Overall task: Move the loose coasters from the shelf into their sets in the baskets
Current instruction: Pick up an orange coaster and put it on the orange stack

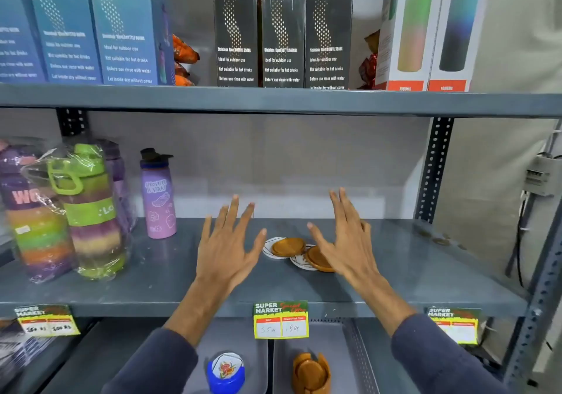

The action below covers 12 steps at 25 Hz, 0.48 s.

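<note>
Four loose coasters (296, 252), two brown overlapping two white, are lying mid-frame on the grey shelf (121, 284). Both hands are hovering wide open, left hand (226, 249) beside them, right hand (346, 241) covering one brown edge. Below, grey baskets (343, 360) are holding a blue set (226, 371) and a brown set (310, 374). Bottles (158, 194) are standing at left.

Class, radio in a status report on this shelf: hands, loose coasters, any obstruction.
Left hand open, empty. Right hand open, partly over loose coasters. Coasters on shelf, none moved. Purple bottle off to the left, path clear.
</note>
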{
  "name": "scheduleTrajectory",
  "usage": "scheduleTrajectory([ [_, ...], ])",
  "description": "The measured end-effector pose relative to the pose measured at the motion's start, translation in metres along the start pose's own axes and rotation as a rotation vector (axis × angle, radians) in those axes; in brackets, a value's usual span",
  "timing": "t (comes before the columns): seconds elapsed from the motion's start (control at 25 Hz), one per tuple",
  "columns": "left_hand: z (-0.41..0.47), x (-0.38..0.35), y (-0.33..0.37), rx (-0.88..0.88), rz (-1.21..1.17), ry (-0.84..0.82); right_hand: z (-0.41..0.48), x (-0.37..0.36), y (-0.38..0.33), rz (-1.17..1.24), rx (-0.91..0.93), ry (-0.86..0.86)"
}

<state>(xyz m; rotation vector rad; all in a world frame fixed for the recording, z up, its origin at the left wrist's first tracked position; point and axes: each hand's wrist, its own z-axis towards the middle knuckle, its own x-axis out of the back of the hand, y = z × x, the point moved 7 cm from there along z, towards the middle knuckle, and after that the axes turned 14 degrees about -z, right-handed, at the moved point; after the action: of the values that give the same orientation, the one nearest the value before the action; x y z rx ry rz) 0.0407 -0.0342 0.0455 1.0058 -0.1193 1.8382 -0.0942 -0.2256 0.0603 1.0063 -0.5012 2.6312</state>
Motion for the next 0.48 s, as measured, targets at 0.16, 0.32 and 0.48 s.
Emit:
scheduleTrajectory([
  [0.16, -0.025, -0.045, -0.045, 0.147, -0.012, -0.232, -0.014, -0.044, 0.025, 0.049, -0.140, -0.248],
  [0.32, -0.046, -0.076, -0.072, 0.239, 0.030, -0.421, -0.030, -0.075, 0.045, 0.043, -0.250, -0.387],
  [0.48, -0.047, -0.083, -0.077, 0.236, 0.092, -0.453, -0.035, -0.091, 0.054, 0.050, -0.282, -0.388],
])
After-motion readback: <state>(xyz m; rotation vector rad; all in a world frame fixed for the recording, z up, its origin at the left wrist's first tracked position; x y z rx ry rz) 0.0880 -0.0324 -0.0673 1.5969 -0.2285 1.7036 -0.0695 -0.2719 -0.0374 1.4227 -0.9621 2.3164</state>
